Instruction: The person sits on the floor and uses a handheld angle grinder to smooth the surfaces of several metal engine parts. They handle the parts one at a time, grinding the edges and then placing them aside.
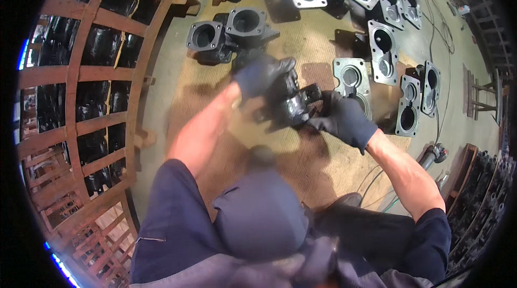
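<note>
Between my two gloved hands is a glossy black metal casting (295,106), tilted and held above the mat. My left hand (263,77), in a dark glove, is closed on its upper left side. On its lower right side, the fingers of my right hand (347,121) are closed round the edge, also in a dark glove. Just right of the casting stands a housing with a machined grey flange (351,77), partly covered by my right hand. Beyond my left hand stand two black castings with square grey flanges, one (204,36) left of the other (245,21).
Several flanged housings (383,51) stand along the far and right sides of the tan mat (318,172). A rusty metal crate (70,72) of black parts rises at left. At right lie a power tool (433,154) with a cable and a rack of dark parts (484,196).
</note>
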